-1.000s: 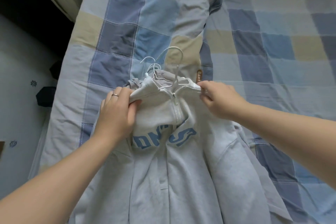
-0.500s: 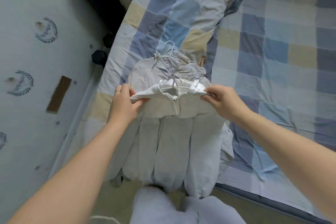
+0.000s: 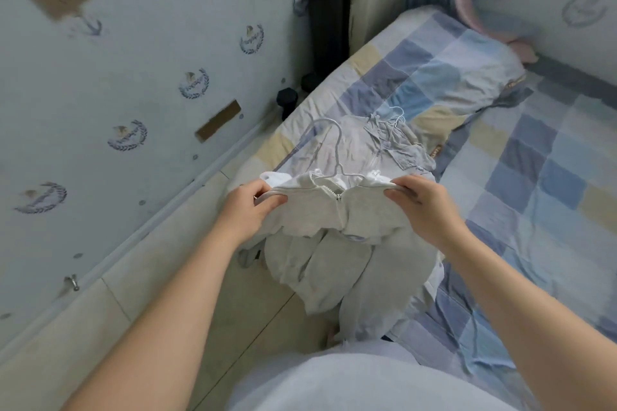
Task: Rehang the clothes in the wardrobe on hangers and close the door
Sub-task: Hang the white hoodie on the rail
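Observation:
A light grey zip sweatshirt point(image 3: 337, 243) hangs on a white hanger point(image 3: 329, 157), lifted off the bed with its sleeves and body drooping over the bed's edge toward the floor. My left hand point(image 3: 248, 207) grips its left shoulder and my right hand point(image 3: 417, 203) grips its right shoulder. The hanger's hook points up and away from me. Behind it, a grey garment point(image 3: 397, 143) with another white hanger point(image 3: 395, 113) lies on the bed. No wardrobe is in view.
The bed with a blue checked cover point(image 3: 541, 157) fills the right side. A patterned wall point(image 3: 117, 77) runs along the left, with beige floor tiles point(image 3: 187, 294) between. A black cylinder point(image 3: 329, 30) and a dumbbell point(image 3: 287, 100) stand in the far corner.
Both hands have lifted the sweatshirt on its hanger off the bed and drawn it toward me. The view has swung left, showing more wall and floor.

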Motion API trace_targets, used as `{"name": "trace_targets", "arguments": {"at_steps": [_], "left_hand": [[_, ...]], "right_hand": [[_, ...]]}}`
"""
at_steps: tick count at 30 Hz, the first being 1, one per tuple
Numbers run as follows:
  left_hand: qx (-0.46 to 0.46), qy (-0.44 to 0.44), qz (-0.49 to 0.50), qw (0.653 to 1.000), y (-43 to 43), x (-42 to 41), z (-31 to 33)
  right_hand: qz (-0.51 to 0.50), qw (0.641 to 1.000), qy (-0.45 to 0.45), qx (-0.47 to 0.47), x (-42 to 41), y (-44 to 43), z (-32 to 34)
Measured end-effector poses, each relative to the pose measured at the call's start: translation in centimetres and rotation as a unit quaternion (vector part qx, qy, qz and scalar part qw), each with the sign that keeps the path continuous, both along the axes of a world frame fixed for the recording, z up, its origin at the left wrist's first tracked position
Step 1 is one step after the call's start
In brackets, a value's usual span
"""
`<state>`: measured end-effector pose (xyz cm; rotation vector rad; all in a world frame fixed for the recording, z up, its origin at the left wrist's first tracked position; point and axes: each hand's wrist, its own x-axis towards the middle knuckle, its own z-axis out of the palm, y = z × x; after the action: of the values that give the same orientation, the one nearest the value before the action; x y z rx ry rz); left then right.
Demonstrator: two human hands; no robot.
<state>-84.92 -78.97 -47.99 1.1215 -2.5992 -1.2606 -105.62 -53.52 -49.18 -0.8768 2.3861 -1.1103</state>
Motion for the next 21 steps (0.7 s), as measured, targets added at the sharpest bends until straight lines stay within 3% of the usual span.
{"name": "trace_targets", "arguments": {"at_steps": [7,12,21], "left_hand": [[-0.023,0.077,0.077,0.994,2.2,15.0,2.4],[-0.059,0.113,0.115,0.985,4.0,26.8,3.5],[-0.093,0.129,0.204,0.966,10.3,43.4,5.0]], "right_hand": [[0.05,0.993,0.098,-0.05,11.8,-1.0,3.2],[0.091,0.99,0.076,-0.081,22.4,-0.2,4.1],[0.173,0.983,0.051,-0.041,36.1,2.1,5.2]]}}
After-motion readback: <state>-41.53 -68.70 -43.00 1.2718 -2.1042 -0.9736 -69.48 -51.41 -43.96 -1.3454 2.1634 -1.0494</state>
